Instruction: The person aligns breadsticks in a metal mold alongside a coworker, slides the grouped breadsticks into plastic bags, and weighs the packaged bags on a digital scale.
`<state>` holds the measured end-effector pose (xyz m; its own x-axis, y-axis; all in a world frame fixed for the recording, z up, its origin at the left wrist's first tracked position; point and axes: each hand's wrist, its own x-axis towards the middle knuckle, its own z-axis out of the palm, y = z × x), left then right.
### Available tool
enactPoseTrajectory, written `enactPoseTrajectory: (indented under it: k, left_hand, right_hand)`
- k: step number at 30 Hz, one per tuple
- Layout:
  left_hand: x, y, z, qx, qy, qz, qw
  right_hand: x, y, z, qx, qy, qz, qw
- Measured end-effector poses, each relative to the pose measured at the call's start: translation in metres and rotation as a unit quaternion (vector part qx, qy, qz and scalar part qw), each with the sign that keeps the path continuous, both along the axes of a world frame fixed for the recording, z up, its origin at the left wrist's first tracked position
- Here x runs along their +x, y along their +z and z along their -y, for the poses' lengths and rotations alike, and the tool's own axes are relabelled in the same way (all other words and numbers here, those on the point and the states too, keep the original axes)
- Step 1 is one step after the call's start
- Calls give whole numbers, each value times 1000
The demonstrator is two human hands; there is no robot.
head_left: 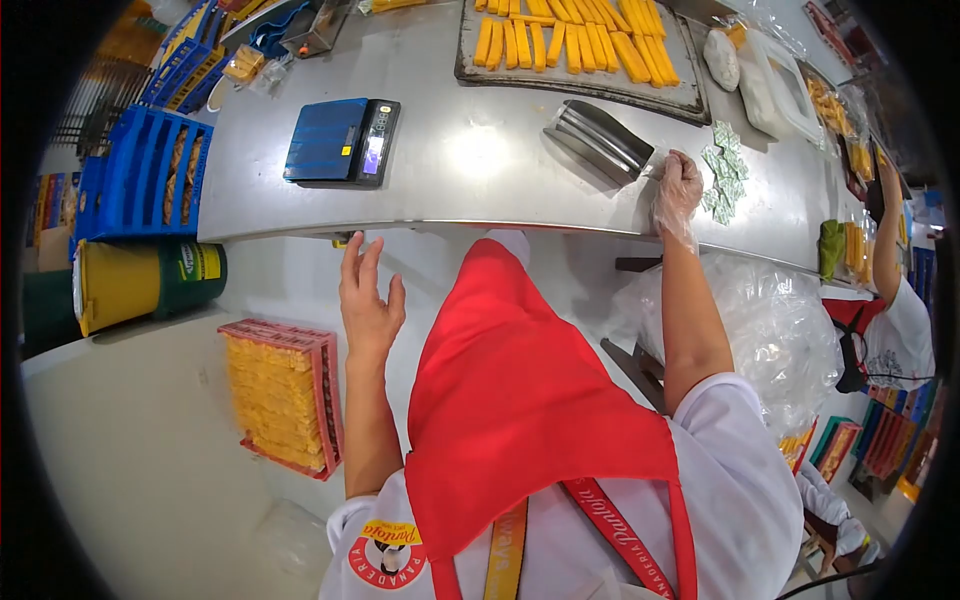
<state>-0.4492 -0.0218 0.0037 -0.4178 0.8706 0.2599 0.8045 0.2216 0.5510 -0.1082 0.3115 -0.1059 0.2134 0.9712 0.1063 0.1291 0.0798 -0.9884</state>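
Note:
My right hand [679,190], in a clear plastic glove, is closed at the handle end of a metal scoop [598,145] lying on the steel table [450,130]. Just right of that hand lie small green-and-white packets [724,172]. My left hand [369,298] is bare and empty, its fingers apart, below the table's front edge. Farther back on the table, nearest to that hand, sits a blue digital scale [342,142] with a lit display. A dark baking tray [585,85] at the back holds rows of yellow sticks [575,45].
Beyond the packets stands a clear plastic tub [778,85]. Blue crates [140,175] and a yellow-and-green bin [120,285] flank the left side. A red crate [335,400] of yellow sticks rests on the floor. Clear plastic bags [760,330] bulge at right, near another person [905,335].

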Motion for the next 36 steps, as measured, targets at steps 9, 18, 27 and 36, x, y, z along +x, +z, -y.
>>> enactPoseTrajectory:
  k: [9,18,27,36]
  left_hand:
    - [5,-1,-11,10,-15,-46,999]
    - [19,-8,-22,34,-44,-9,998]
    - [64,-24,-130,-1,-32,193,981]
    - [42,-34,-207,-83,-84,-53,992]
  right_hand:
    - [1,12,8,-17,35,-85,996]
    - [1,37,7,-101,159,-165,968]
    - [-94,46,81,-287,257,-61,921]
    - [-149,82,26,68,282,415,862]
